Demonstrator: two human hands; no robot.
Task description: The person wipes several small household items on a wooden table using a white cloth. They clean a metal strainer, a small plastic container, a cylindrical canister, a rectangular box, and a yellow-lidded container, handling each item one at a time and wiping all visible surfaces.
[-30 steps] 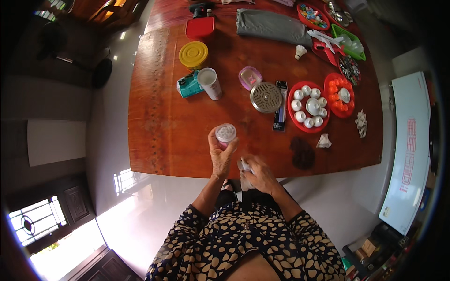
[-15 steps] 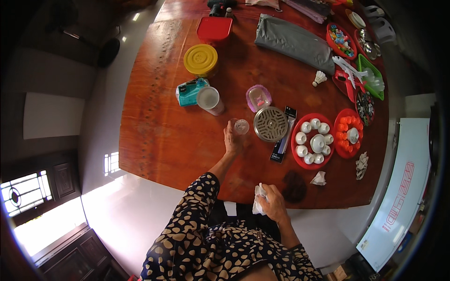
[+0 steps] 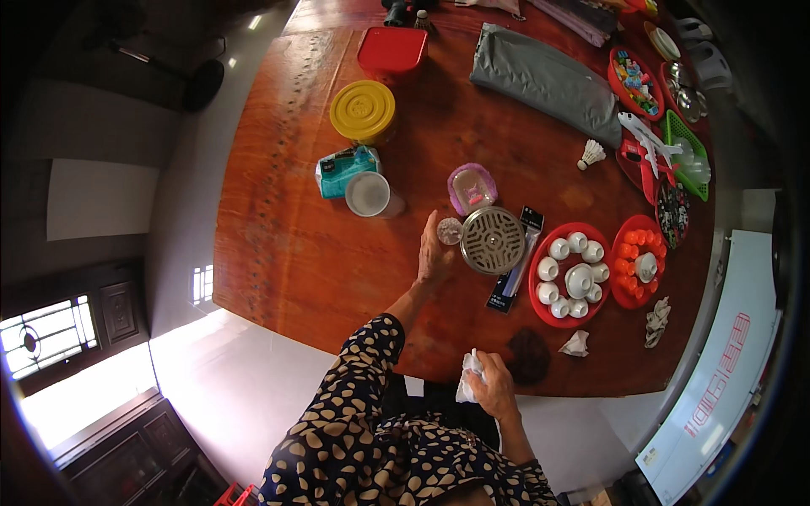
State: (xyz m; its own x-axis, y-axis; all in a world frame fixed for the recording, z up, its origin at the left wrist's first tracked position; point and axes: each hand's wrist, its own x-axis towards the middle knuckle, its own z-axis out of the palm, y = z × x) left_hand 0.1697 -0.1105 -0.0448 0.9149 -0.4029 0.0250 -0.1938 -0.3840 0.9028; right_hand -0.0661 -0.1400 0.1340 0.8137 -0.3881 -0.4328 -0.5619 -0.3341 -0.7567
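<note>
My left hand [image 3: 434, 254] is stretched over the table with its fingers extended beside a small clear glass [image 3: 450, 230]. The glass stands against the left side of a round slotted metal tray [image 3: 493, 241]. Near the table's front edge, my right hand [image 3: 495, 384] is closed round a crumpled white tissue [image 3: 469, 377]. A clear dish with a fuzzy pink rim [image 3: 472, 188] lies just behind the metal tray. To the left are a pale plastic cup [image 3: 369, 195] and a teal packet [image 3: 348, 171].
Right of the metal tray lie a black flat package [image 3: 501, 297], a red plate of white cups [image 3: 537, 297] and another with orange cups. Farther back are a yellow-lidded tub [image 3: 363, 112], a red box [image 3: 392, 51], a grey folded bag [image 3: 544, 83] and a shuttlecock [image 3: 591, 154].
My left hand has moved right with the small glass, setting it beside the metal tray, and its fingers have straightened. My right hand still holds the tissue. The view has shifted slightly.
</note>
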